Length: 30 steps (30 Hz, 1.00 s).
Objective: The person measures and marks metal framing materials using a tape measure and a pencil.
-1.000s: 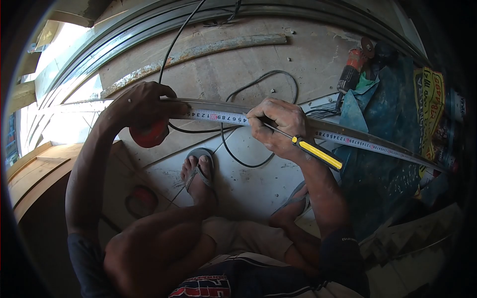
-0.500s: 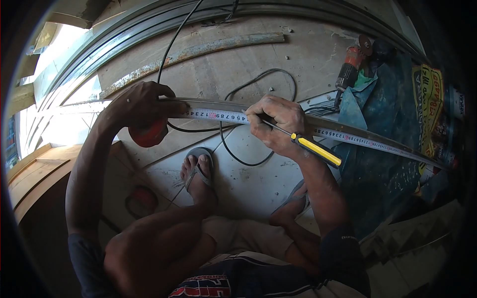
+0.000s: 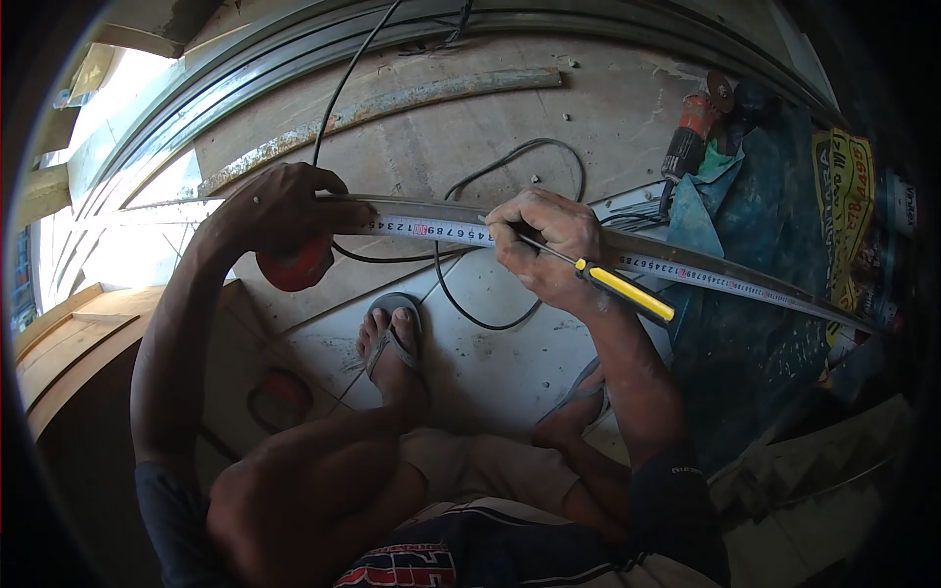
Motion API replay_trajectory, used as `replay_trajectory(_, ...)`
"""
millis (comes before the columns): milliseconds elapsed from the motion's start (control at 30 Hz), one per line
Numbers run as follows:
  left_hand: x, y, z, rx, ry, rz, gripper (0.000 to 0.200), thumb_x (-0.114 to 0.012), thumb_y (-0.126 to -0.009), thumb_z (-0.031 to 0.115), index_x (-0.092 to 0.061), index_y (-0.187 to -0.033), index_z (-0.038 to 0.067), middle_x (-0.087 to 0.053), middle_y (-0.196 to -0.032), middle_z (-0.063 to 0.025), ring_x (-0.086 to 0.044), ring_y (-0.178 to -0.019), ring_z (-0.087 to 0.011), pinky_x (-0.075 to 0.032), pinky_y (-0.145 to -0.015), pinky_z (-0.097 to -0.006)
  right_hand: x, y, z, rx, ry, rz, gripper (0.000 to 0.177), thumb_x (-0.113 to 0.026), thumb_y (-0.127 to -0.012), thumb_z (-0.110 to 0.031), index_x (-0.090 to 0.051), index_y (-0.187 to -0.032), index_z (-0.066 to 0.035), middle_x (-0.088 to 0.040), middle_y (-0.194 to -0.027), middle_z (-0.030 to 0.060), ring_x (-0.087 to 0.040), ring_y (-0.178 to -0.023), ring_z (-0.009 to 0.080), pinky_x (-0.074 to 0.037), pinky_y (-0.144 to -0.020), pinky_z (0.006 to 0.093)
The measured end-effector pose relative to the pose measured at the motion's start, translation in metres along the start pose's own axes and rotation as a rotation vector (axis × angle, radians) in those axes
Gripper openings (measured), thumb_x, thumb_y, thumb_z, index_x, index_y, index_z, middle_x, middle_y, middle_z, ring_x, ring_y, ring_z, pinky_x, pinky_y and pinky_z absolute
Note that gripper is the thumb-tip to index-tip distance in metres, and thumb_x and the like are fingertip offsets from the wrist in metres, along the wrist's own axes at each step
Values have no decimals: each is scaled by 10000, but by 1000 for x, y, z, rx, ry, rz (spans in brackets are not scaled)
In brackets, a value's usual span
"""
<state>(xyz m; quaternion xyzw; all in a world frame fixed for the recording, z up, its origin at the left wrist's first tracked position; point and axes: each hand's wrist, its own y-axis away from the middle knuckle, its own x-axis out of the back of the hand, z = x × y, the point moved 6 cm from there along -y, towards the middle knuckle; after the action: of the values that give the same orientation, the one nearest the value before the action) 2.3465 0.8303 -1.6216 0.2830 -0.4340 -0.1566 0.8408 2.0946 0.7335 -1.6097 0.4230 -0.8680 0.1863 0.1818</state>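
Observation:
A tape measure's blade (image 3: pixel 446 230) runs along a long thin metal bar (image 3: pixel 431 208) that spans the view from left to far right. My left hand (image 3: pixel 284 206) is closed around the bar and the tape, with the red tape measure case (image 3: pixel 297 265) hanging under its fingers. In my right hand (image 3: pixel 551 240) is a screwdriver (image 3: pixel 627 292) with a yellow and black handle. Its thin shaft passes between my fingers and points left to the bar's edge. That hand also touches the bar and covers part of the scale.
An angle grinder (image 3: pixel 694 127) lies at the upper right by a dark green sheet (image 3: pixel 745 323). A black cable (image 3: pixel 510 157) loops over the tiled floor. Behind are a rusty metal strip (image 3: pixel 392 103) and long metal profiles (image 3: pixel 294 54). A wooden frame (image 3: pixel 88 338) stands at left.

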Motion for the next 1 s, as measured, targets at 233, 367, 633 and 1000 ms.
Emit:
replay_trajectory(233, 1, -1, 1, -38, 7, -9, 495, -672, -923, 502, -741, -1096, 44, -747, -877, -147, -706, -699, -214, -588, -644, -356, 0, 1, 1, -15, 9, 12, 111, -729, -781, -55, -642, -844, -30, -664, -781, 99, -681, -744, 254, -543, -671, 359)
replay_trajectory(367, -3, -1, -5, 125, 5, -40, 495, -674, -920, 506, -745, -1085, 45, -747, -865, -138, -708, -702, -212, -588, -646, -356, 0, 0, 1, 4, -10, -5, 103, -724, -790, -53, -638, -842, -28, -663, -781, 100, -682, -734, 253, -542, -663, 360)
replay_trajectory(633, -5, -3, -10, 99, 27, -31, 499, -683, -911, 509, -750, -1067, 39, -746, -853, -133, -698, -680, -205, -587, -651, -350, 0, -1, -1, -3, -1, -11, 97, -722, -803, -60, -639, -842, -27, -659, -774, 99, -676, -719, 249, -537, -660, 353)
replay_trajectory(1000, -1, 1, -3, 115, 34, -25, 518, -681, -905, 522, -749, -1073, 36, -740, -852, -147, -699, -702, -208, -575, -645, -354, 0, -2, -4, 57, 28, -24, 38, -693, -820, -6, -658, -832, 0, -668, -768, 84, -660, -695, 156, -536, -625, 303)
